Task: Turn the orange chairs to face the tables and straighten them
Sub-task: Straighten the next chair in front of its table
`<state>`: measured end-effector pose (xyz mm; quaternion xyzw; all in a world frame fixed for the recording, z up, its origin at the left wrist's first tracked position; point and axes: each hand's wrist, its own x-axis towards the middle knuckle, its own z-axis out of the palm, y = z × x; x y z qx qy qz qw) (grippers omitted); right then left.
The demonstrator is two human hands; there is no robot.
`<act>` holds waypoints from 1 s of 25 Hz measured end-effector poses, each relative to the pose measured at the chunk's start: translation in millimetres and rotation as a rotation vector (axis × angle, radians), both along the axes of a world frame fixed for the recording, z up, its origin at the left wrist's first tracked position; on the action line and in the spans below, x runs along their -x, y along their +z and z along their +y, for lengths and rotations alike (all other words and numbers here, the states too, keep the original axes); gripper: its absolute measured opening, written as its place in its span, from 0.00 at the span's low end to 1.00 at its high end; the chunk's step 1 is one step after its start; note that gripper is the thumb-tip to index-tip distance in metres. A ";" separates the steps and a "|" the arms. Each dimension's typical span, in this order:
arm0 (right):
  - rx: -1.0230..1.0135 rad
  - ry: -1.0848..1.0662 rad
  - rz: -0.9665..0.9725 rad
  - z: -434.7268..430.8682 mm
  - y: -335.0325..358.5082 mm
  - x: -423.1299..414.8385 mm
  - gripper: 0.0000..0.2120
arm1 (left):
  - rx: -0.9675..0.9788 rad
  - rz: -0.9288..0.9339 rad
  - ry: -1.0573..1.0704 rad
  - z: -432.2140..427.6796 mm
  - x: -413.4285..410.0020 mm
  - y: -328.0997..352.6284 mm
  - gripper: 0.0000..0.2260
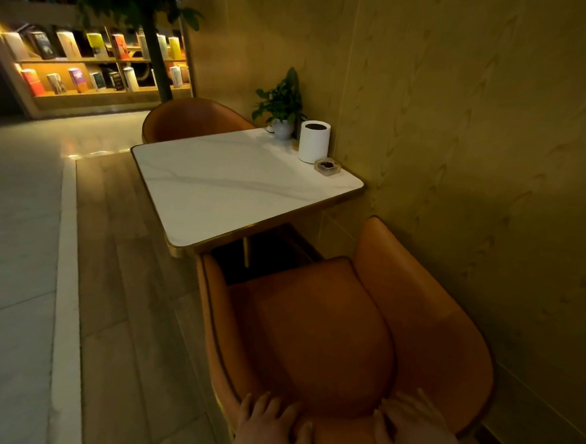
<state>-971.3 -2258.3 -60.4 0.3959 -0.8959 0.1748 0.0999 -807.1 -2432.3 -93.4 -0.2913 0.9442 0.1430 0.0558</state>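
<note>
Left hand (pixel 271 422) and right hand (pixel 413 428) both clasp the orange chair (pixel 330 331) backrest — seat opening ahead, angled slightly off the table (pixel 226 185).

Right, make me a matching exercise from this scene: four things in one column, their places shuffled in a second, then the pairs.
Things:
1. near chair
2. far chair
3. white canister
4. potted plant

Places:
A. at the table's far corner by the wall
B. beyond the table, in front of the tree trunk
C. under both hands, left hand and right hand on its backrest
D. on the table between the plant and the ashtray

Pairs: 1-C, 2-B, 3-D, 4-A
</note>
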 end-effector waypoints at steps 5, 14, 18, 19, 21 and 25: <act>0.003 0.079 0.055 21.8 -12.4 26.9 0.09 | 0.037 0.189 0.028 29.1 8.6 -6.1 0.18; -0.279 -0.026 -0.066 40.6 -2.2 56.6 0.15 | -0.027 0.047 0.012 36.9 45.7 -28.2 0.28; -0.295 -0.082 -0.110 38.7 -3.8 57.0 0.17 | -0.013 0.108 0.061 40.9 44.8 -31.9 0.25; -0.295 -0.102 -0.134 36.4 -3.1 55.8 0.16 | -0.015 0.120 0.062 41.2 45.4 -30.9 0.24; -0.283 -0.158 -0.172 31.0 -2.3 52.3 0.14 | -0.027 0.149 0.062 40.7 43.9 -29.3 0.23; -0.249 -0.193 -0.114 28.2 -3.8 50.9 0.16 | -0.052 0.138 0.023 40.1 41.3 -29.1 0.27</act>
